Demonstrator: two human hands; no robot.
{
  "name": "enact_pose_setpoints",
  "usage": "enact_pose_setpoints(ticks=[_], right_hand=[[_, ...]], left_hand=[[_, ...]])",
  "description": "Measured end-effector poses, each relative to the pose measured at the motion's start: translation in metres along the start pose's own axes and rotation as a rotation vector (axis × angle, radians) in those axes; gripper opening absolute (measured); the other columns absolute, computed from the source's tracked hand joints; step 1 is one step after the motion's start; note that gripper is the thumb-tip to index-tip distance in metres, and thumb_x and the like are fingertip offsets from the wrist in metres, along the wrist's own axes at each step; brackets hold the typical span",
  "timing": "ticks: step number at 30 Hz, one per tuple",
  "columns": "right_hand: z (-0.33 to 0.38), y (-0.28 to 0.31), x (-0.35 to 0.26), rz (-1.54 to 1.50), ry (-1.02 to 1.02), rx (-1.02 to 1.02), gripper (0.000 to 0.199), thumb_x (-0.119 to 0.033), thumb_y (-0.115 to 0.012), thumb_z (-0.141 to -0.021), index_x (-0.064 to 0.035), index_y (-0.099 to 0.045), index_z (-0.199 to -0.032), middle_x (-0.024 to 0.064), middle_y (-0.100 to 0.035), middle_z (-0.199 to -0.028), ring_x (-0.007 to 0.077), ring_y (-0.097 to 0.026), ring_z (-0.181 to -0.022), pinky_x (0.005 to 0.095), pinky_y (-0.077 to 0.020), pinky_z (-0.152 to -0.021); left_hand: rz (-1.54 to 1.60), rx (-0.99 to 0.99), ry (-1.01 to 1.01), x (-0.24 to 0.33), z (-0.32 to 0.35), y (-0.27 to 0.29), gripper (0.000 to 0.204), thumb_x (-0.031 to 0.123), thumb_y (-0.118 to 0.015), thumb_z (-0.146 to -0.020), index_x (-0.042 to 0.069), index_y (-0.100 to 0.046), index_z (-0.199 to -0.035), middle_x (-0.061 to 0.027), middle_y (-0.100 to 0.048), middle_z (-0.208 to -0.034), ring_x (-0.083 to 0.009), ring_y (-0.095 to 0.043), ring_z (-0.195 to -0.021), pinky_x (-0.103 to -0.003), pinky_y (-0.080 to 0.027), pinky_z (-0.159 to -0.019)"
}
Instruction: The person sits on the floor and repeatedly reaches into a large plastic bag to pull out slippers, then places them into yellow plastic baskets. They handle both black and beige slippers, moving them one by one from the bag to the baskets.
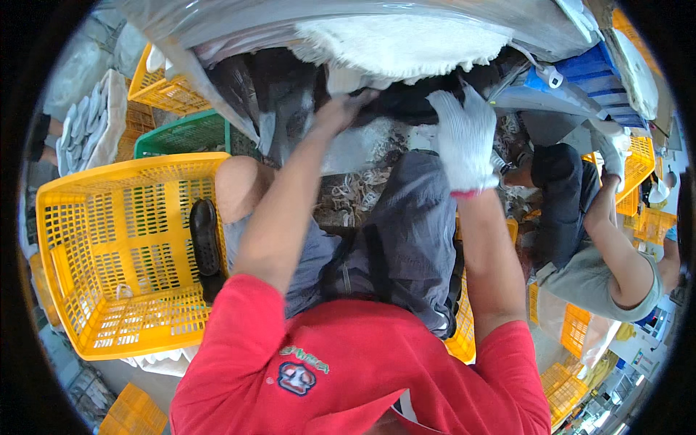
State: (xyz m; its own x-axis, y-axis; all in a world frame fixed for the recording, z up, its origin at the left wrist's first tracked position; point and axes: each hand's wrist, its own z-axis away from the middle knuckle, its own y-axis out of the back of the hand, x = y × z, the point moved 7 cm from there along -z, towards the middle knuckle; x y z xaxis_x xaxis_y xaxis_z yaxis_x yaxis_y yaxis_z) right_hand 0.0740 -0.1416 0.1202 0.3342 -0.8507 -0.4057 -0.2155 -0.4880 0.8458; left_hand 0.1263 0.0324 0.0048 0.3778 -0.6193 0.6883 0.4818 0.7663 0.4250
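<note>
Both of the wearer's arms reach up and forward from short red sleeves toward a heap of material near the top of the head view.

Left hand: bare. Its fingers are curled into the edge of a dark bundle of black fabric or film. The grip looks closed on that edge, though the fingertips are partly buried in the material, so how firmly it holds cannot be told.

Right hand: in a white knit glove with a red cuff. The fingers are spread and lie flat against the same dark bundle, just right of the left hand. The grip is open, pressing rather than clasping.

The dark bundle lies under a white fleecy sheet and a clear plastic film, and above a mass of small pale pieces, too blurred to identify.

Below the arms, grey shorts cover the wearer's raised knees.

Surroundings: 1 large yellow lattice crate stands at the left, with a black shoe at its right wall. A green crate sits behind it. More yellow crates appear at the right and bottom edges. At the right, a second person in a dark top bends forward, one white-gloved hand raised.
</note>
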Motion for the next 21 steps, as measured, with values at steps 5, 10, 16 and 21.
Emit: enact_pose_setpoints(ticks=[5,10,16,21], right_hand=[[-0.017,-0.016,0.026,-0.518,-0.313,-0.063,0.035,-0.031,-0.076,-0.083,-0.0022,-0.073,-0.103,0.0234,-0.073,-0.099,0.0406,-0.071,-0.095,0.0465,-0.054,-0.083],[0.035,0.032,0.011,-0.567,-0.456,0.16,0.048,-0.019,-0.073,-0.085,0.0011,-0.063,-0.127,0.0192,-0.072,-0.115,0.0282,-0.071,-0.11,0.0396,-0.054,-0.095],[-0.009,0.018,0.046,-0.432,-0.493,0.193,0.035,-0.021,-0.075,-0.08,0.001,-0.069,-0.106,0.0242,-0.071,-0.104,0.0383,-0.071,-0.09,0.041,-0.0553,-0.084],[-0.039,-0.004,0.055,-0.429,-0.341,0.101,0.039,-0.031,-0.078,-0.08,0.0016,-0.073,-0.101,0.0206,-0.076,-0.097,0.0394,-0.071,-0.096,0.0424,-0.0533,-0.087]], left_hand=[[0.862,-0.181,-0.388,-0.044,0.007,-0.068,0.072,0.042,-0.089,-0.083,-0.004,-0.063,-0.132,-0.0123,-0.072,-0.122,-0.0238,-0.07,-0.111,-0.038,-0.054,-0.101],[1.436,0.054,-0.236,0.016,-0.065,-0.139,0.055,0.032,-0.083,-0.091,-0.006,-0.064,-0.126,-0.0146,-0.072,-0.121,-0.0277,-0.071,-0.108,-0.041,-0.057,-0.098],[0.449,0.201,-0.196,0.021,-0.06,-0.017,0.068,0.056,-0.053,-0.103,0.001,-0.055,-0.143,-0.021,-0.062,-0.142,-0.0328,-0.063,-0.127,-0.045,-0.048,-0.109],[-0.005,0.17,-0.342,-0.001,0.02,-0.021,0.081,0.069,-0.063,-0.094,-0.003,-0.066,-0.131,-0.024,-0.075,-0.116,-0.0367,-0.072,-0.11,-0.044,-0.053,-0.101]])
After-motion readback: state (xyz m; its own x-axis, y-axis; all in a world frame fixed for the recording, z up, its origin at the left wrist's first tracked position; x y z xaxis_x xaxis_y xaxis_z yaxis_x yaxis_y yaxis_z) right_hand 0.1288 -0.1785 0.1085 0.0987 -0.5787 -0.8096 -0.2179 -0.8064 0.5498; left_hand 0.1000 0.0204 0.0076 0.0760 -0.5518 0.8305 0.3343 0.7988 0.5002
